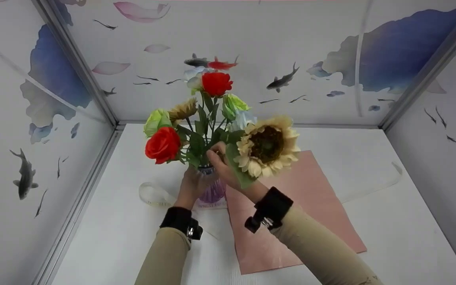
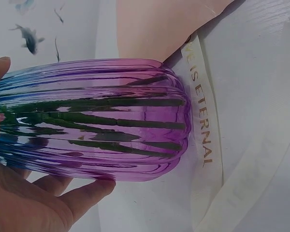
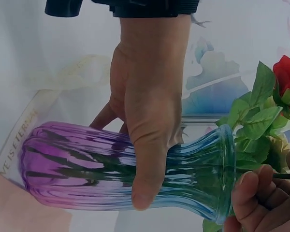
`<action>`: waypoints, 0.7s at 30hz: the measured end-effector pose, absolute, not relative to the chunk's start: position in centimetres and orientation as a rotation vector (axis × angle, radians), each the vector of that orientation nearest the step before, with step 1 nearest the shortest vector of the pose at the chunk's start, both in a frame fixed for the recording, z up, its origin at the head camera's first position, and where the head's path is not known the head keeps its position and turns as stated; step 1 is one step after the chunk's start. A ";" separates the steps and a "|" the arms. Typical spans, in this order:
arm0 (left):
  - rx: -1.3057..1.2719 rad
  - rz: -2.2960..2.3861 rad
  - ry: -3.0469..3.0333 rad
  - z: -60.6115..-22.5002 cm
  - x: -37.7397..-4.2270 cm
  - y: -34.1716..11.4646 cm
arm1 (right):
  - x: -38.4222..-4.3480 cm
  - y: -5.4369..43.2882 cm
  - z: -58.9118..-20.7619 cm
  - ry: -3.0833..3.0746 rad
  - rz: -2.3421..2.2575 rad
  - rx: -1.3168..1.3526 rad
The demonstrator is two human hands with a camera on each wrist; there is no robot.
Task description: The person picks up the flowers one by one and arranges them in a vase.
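A ribbed glass vase [image 1: 213, 192], purple at the base and blue at the mouth, stands upright on the table. My left hand [image 1: 190, 184] grips it, the thumb [image 3: 147, 188] across its side in the right wrist view. Green stems [image 2: 111, 121] show through the glass. At the rim, my right hand [image 1: 225, 168] pinches a thin stem [image 3: 286, 177] with curled fingers. The large cream sunflower [image 1: 267, 145] leans right, its leaf partly over that hand. Two red roses [image 1: 162, 145], a smaller sunflower [image 1: 183, 111] and several green and pale blue blooms fan out above the vase.
Pink wrapping paper [image 1: 291, 221] lies flat to the right of the vase. A cream ribbon [image 2: 205, 116] with gold lettering runs beside the vase's base and loops to the left. Panels printed with fish and petals [image 1: 228, 31] enclose the table's back and sides.
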State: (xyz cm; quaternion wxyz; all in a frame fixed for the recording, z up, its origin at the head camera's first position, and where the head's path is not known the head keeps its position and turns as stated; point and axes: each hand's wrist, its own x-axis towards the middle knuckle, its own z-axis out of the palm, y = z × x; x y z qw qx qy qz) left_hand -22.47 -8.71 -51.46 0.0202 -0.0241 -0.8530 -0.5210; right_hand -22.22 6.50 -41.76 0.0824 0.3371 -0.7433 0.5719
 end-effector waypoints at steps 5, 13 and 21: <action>-0.140 -1.493 -2.711 -51.6 -22.8 -8.6 | -22.2 6.8 -41.6 -2.039 2.029 1.054; -0.107 -1.553 -2.755 -51.4 -23.3 -8.6 | -21.2 8.3 -39.9 -2.149 2.248 0.808; 0.001 -1.608 -2.746 -51.4 -23.0 -8.5 | -21.6 9.1 -39.5 -1.919 2.116 0.943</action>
